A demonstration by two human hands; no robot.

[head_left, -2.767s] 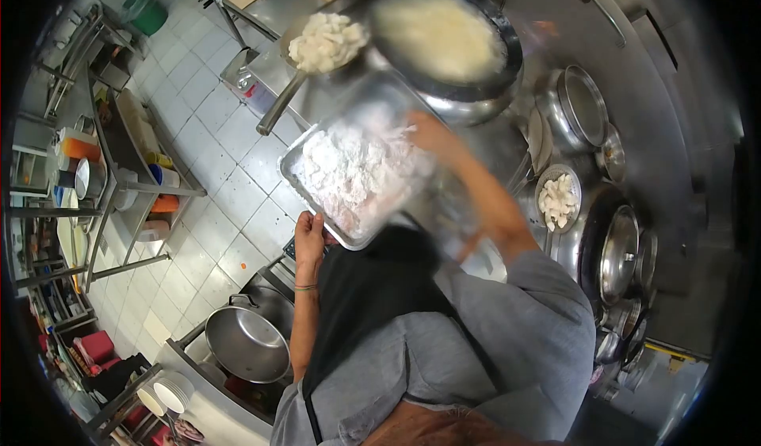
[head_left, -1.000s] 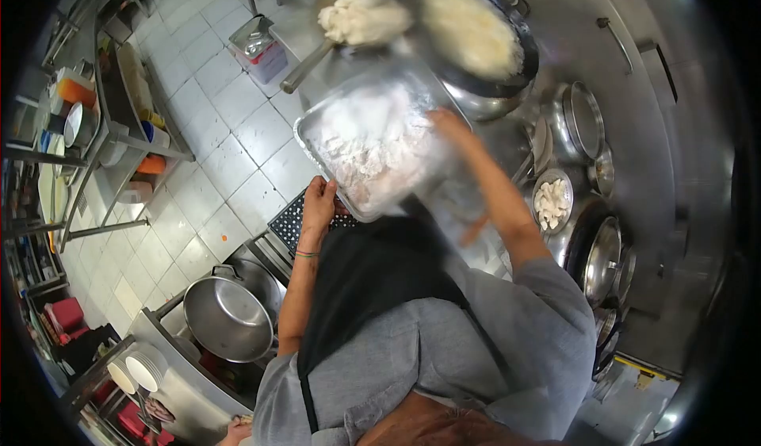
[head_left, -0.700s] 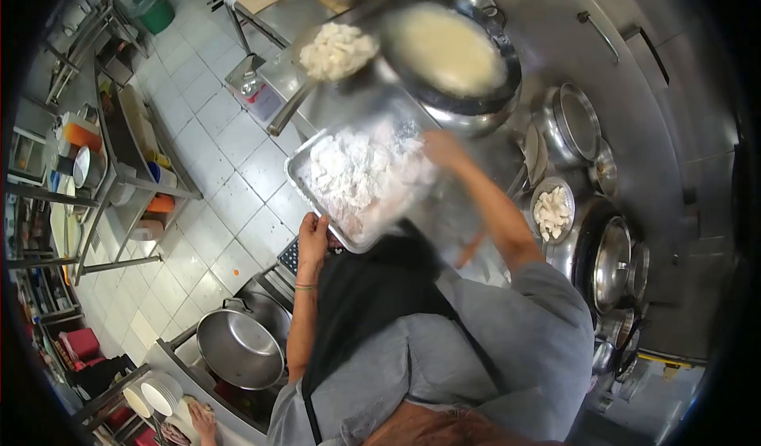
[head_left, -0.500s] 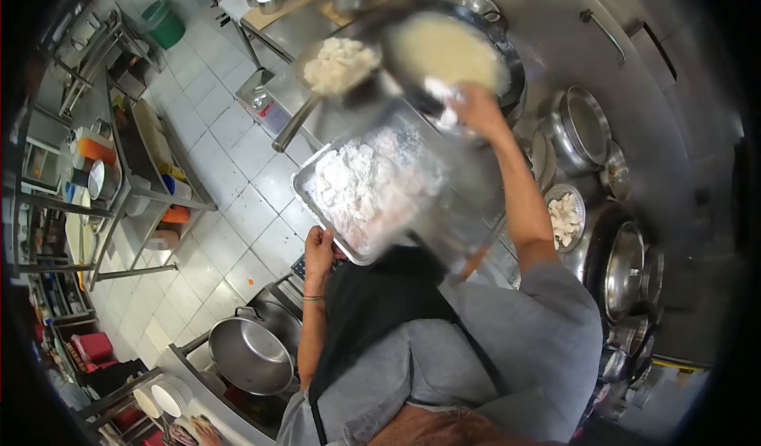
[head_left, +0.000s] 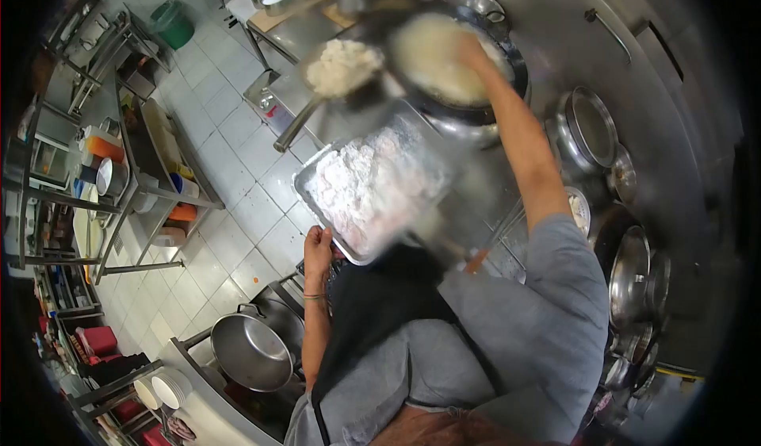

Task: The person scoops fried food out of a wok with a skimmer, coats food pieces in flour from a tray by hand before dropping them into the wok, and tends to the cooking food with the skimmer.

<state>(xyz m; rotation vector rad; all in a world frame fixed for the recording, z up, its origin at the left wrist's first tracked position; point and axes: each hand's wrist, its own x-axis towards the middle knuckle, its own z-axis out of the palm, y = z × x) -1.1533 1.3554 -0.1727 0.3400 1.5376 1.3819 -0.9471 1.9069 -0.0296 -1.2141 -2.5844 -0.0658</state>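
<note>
My left hand [head_left: 319, 249] grips the lower left corner of a metal tray [head_left: 305, 191]. Pieces coated in white flour [head_left: 357, 184] lie heaped in it. My right hand [head_left: 466, 49] is stretched out over a black wok [head_left: 519, 73] full of pale, bubbling oil [head_left: 432, 49]; blur hides its fingers and whatever may be in them. Left of the wok, a ladle or strainer [head_left: 297, 126] with a long metal handle bears a pile of pale pieces [head_left: 342, 67].
Metal bowls [head_left: 594, 129] and a lidded pan [head_left: 630, 275] stand along the right. A large pot [head_left: 252, 352] is at the lower left, near stacked plates [head_left: 169, 388]. Shelving [head_left: 131, 212] lines the left, with a green bin [head_left: 172, 24] beyond. My sleeve partly covers a strainer with pale pieces [head_left: 581, 208].
My right hand has moved from the floured tray up and over the wok; white pieces it held half a second ago are no longer visible. My left hand stays on the tray's corner.
</note>
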